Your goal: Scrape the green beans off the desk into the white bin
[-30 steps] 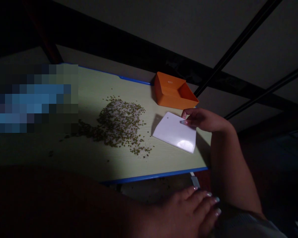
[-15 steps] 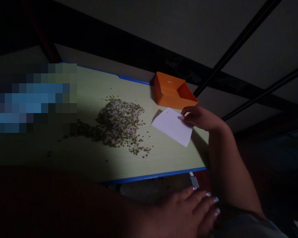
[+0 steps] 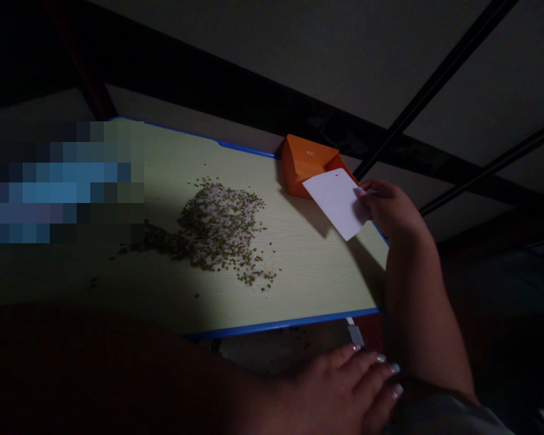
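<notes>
My right hand (image 3: 385, 208) pinches a white plastic scraper (image 3: 333, 202), a flat sheet with a small hole near one corner. The scraper is tilted above the table, partly in front of an orange open box (image 3: 308, 160), and its shadow falls below it. To the left, a heap of green beans mixed with white grains (image 3: 222, 226) spreads over the table, with a darker trail toward the left. My left hand (image 3: 340, 386) lies low in the view, fingers stretched out and slightly apart, holding nothing. What it rests on is too dark to make out.
The pale table (image 3: 299, 278) has a blue edge. A blurred-out patch (image 3: 68, 187) covers its left end. Pale panels with dark bars (image 3: 435, 78) stand behind it. Below the front edge is a grey piece (image 3: 355, 334) beside something red.
My right hand has lifted the scraper off the area in front of the box, moving it up and right until it overlaps the orange box. The left hand and the heap stay put.
</notes>
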The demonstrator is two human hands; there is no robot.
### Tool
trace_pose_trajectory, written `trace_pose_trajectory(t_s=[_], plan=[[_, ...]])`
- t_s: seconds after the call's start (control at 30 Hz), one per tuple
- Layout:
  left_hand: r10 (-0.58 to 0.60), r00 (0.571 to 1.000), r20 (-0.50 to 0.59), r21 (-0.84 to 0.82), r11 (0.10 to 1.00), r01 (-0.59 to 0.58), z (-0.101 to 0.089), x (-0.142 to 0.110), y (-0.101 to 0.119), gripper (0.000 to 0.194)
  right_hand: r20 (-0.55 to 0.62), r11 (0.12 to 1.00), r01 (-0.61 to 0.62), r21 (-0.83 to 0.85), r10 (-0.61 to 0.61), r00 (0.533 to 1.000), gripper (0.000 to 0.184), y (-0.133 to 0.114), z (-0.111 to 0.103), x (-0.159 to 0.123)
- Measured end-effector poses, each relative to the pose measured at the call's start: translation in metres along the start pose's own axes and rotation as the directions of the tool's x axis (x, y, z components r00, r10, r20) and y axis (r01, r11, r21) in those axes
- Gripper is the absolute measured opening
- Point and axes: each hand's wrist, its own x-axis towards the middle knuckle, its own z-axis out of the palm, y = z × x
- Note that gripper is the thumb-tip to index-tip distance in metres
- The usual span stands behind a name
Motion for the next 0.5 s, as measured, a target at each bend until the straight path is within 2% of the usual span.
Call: trace_pose_trajectory(t_s=[0.03,0.1,0.2,0.27,0.4,0.5], plan=[[0.002,1.0,0.001,0.003,1.0,-0.002,-0.001,0.0,0.0,0.044,0.012,1.0,0.02,0.022,-0.021,1.0,0.012,-0.002,0.001,-0.001],[0.009,1.0,-0.004,0.012,1.0,-0.009,-0.003,0.001,-0.002,0.044,0.111,0.994,0.088,0.065,-0.095,0.989,0.017,-0.003,0.005,-0.003],[0.028,0.999,0.023,0.018,0.999,-0.029,-0.005,0.001,-0.003,0.045,0.355,0.978,0.183,0.098,-0.206,0.912,0.027,-0.002,0.011,-0.006],[0.038,0.998,0.046,0.02,0.999,-0.039,-0.006,0.002,-0.003,0.045,0.452,0.971,0.225,0.078,-0.236,0.86,0.031,-0.001,0.016,-0.007],[0.03,0.999,0.032,0.026,0.999,-0.031,-0.005,0.001,-0.003,0.046,0.484,0.957,0.289,0.007,-0.256,0.837,0.035,-0.001,0.025,-0.007],[0.035,0.999,0.035,0.02,0.999,-0.036,-0.005,0.001,-0.004,0.046,0.524,0.96,0.275,0.043,-0.256,0.812,0.033,-0.002,0.029,-0.01]])
